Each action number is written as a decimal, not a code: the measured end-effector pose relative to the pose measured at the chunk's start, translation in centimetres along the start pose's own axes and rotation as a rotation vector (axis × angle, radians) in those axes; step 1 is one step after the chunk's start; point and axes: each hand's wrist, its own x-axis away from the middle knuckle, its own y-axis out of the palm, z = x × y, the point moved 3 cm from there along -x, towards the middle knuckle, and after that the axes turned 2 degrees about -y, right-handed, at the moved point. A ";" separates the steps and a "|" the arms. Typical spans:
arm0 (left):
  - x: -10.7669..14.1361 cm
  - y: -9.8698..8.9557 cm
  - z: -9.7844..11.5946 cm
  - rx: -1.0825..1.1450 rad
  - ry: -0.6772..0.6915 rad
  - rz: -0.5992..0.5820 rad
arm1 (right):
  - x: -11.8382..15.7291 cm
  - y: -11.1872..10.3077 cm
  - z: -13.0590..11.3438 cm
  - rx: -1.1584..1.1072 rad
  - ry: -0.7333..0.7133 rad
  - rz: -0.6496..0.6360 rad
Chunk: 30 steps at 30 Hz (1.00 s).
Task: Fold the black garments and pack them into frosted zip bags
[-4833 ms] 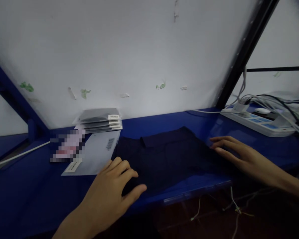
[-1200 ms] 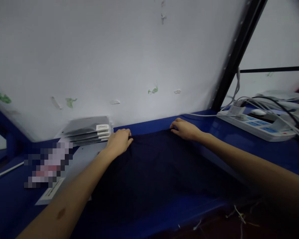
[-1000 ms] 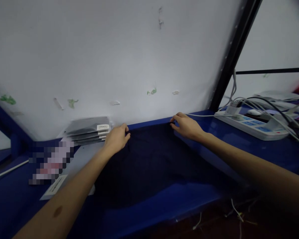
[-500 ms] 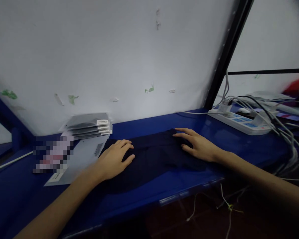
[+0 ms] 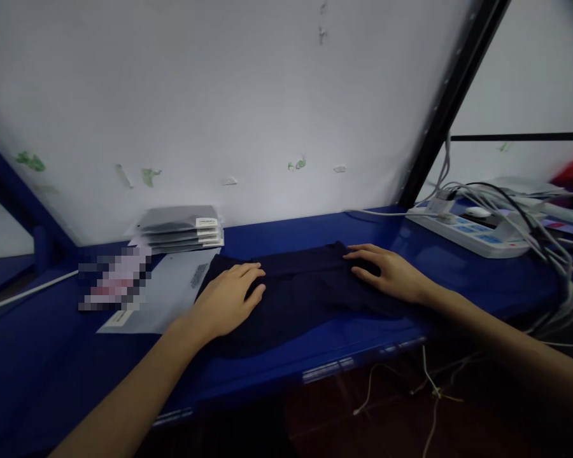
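left hand: [image 5: 226,302] flat, palm down, fingers spread loosely, pressing on the left part of the dark navy folded fabric garment [image 5: 296,292]. Not pinching anything.
right hand: [image 5: 386,273] also flat, palm down, fingers extended and slightly apart, resting on the garment's right end near its far edge. No grip visible.
garment: lies folded on the glossy blue counter [image 5: 458,267], between the two hands, long side running left to right, roughly centred in front of the person. Its near edge sits short of the counter's front lip. Detail of the folds is too dark to read.
grey flat packet: large light grey plastic mailer bag with a printed label [image 5: 165,296] lies flat on the counter, just left of the garment, touching or slightly under its left edge; can't tell which.
stack: small pile of grey sealed flat packets with white labels [image 5: 181,228] sits at the back of the counter against the white wall panel [image 5: 219,95], behind the mailer bag.
blurred patch: pixelated area left of the mailer bag, content unreadable.
power strip: white multi-socket power strip with blue switches [image 5: 468,230] at the right rear of the counter, well apart from the right hand, with a bundle of grey and white cables [image 5: 544,222] running off it to the right.
frame: black slanted metal upright [image 5: 451,102] rises from behind the counter, right of the wall panel.
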 end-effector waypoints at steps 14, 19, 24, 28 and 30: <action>0.3 0.0 0.4 -0.009 0.010 0.000 | 0.0 0.1 0.0 -0.020 -0.014 0.010; 0.4 -0.1 0.4 -0.005 0.010 -0.017 | 0.0 0.1 0.0 -0.008 -0.008 -0.005; 0.4 0.1 0.3 -0.022 0.012 -0.018 | -0.1 0.3 0.2 0.003 -0.008 -0.008; 0.1 -0.6 0.7 -0.075 0.080 0.015 | -0.3 0.2 0.2 -0.022 -0.013 0.008; 0.3 -1.5 1.1 -0.102 0.131 0.058 | -0.2 -0.4 -0.1 -0.047 -0.011 0.064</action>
